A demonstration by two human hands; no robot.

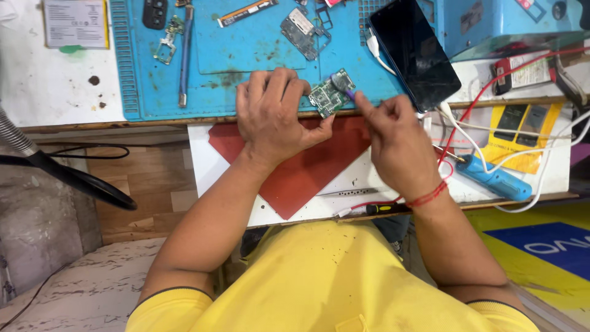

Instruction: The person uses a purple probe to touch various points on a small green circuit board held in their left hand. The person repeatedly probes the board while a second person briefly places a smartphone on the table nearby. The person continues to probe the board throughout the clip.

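My left hand pins green circuit board at blue mat front edge, fingers pressed down. Right hand fingers pinched on purple-tipped tool, working board surface. Next move likely needs steady, light pressure.

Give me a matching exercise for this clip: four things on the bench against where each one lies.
Things:
1. green circuit board
2. black phone
3. blue soldering iron
4. red sheet

Places:
A. right side, among white and red wires
B. below the hands, on the white board
C. under the left hand at the blue mat's front edge
D. upper right, propped at a slant

Pairs: 1-C, 2-D, 3-A, 4-B
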